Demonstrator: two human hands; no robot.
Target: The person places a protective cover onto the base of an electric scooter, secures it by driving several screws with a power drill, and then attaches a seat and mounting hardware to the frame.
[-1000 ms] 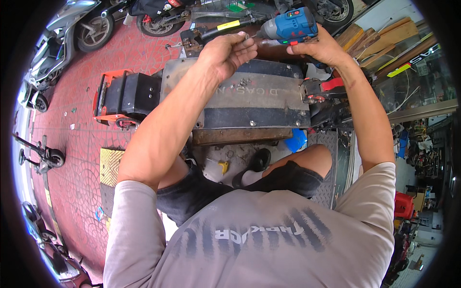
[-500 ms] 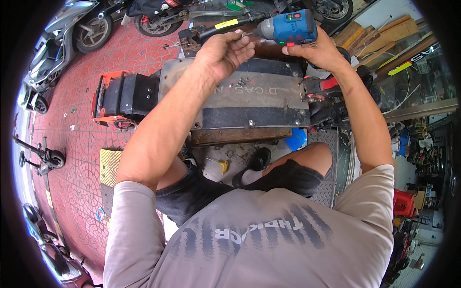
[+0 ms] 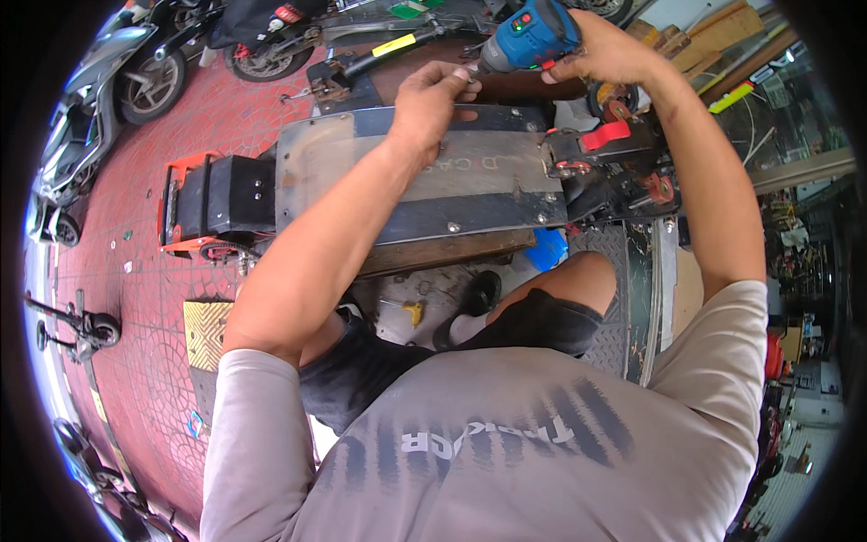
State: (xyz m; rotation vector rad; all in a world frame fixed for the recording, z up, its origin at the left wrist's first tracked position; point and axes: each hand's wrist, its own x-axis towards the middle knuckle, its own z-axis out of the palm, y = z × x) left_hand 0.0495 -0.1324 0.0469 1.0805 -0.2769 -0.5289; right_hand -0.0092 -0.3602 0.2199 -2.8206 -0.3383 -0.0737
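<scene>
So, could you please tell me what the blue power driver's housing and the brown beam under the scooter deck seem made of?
Blue driver housing: probably moulded plastic, judging by its smooth, rounded, lightly shiny surface. Brown beam: likely bare, worn wood, given its dull, uneven face.

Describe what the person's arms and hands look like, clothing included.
The left hand and right hand are ungloved, with bare forearms. The loose, plain short sleeves belong to a faded grey-beige T-shirt with dark, brush-like stripes and pale lettering.
</scene>
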